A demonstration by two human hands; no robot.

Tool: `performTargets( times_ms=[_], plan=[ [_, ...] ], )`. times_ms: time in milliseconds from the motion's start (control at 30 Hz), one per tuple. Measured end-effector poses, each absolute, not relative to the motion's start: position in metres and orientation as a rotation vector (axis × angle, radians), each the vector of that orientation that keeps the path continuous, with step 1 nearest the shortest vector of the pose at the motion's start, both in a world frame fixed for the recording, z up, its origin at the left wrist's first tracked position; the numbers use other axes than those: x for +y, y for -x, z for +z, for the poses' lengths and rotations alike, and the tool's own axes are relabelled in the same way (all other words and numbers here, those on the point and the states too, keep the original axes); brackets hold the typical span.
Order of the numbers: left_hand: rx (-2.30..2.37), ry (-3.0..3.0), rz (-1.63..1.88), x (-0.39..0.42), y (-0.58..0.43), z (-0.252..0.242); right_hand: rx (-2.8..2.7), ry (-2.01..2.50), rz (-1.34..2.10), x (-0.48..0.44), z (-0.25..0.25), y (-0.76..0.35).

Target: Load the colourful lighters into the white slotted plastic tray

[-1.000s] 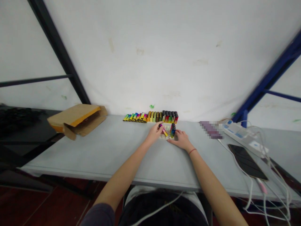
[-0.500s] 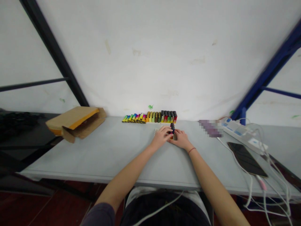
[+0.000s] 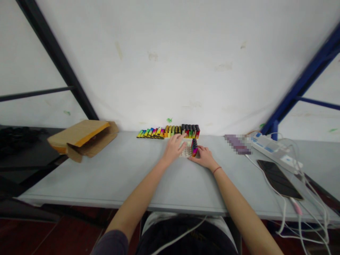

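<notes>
A small white tray (image 3: pixel 186 151) with rows of sockets lies on the table. Along its right side stands a row of colourful lighters (image 3: pixel 194 150) with dark tops. My right hand (image 3: pixel 205 158) grips the tray's near right corner, thumb along the front and fingers at the right side beside the lighters. Over the tray's left part, my left hand (image 3: pixel 172 149) is open with its fingers apart; I see nothing in it. Behind the tray, more lighters stand upright in blocks (image 3: pixel 190 131), and several loose colourful lighters (image 3: pixel 150 133) lie in a pile to their left.
An open cardboard box (image 3: pixel 79 138) sits at the table's left. On the right are a power strip (image 3: pixel 276 152) with white cables, a dark phone (image 3: pixel 278 180) and a blurred-out purple item (image 3: pixel 238 144). A white wall (image 3: pixel 170 71) rises behind the grey table (image 3: pixel 106 177).
My left hand has moved left and away from the lighter row, uncovering the tray's sockets and the lighters. My right hand stays at the tray's corner.
</notes>
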State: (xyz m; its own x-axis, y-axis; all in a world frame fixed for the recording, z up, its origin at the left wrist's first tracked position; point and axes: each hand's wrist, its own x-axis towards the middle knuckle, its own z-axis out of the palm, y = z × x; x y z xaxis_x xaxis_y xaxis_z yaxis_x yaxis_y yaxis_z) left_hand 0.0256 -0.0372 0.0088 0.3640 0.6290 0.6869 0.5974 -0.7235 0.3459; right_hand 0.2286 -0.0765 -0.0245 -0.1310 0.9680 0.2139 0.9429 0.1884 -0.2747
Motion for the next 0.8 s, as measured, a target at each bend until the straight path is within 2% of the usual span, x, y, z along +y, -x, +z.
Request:
performTargets(
  times_ms=[133,267,433,667,800],
  plan=[
    [1.712,-2.222,1.43,0.012,0.038,0.011,-2.135,1.787,0.098,-0.077,-0.025,-0.229],
    [2.112,-2.109,1.104,0.057,0.109,-0.002,-2.131,1.757,0.089,-0.077,-0.028,-0.231],
    [2.024,-2.232,0.46,0.078,0.152,-0.01,-2.118,1.741,0.062,-0.077,-0.032,-0.232],
    [2.177,-2.227,0.37,0.076,0.16,-0.005,-2.118,1.766,0.096,-0.079,-0.029,-0.232],
    [2.097,-2.262,0.287,0.077,0.161,-0.008,-2.117,1.78,0.116,-0.079,-0.028,-0.232]
  ],
)
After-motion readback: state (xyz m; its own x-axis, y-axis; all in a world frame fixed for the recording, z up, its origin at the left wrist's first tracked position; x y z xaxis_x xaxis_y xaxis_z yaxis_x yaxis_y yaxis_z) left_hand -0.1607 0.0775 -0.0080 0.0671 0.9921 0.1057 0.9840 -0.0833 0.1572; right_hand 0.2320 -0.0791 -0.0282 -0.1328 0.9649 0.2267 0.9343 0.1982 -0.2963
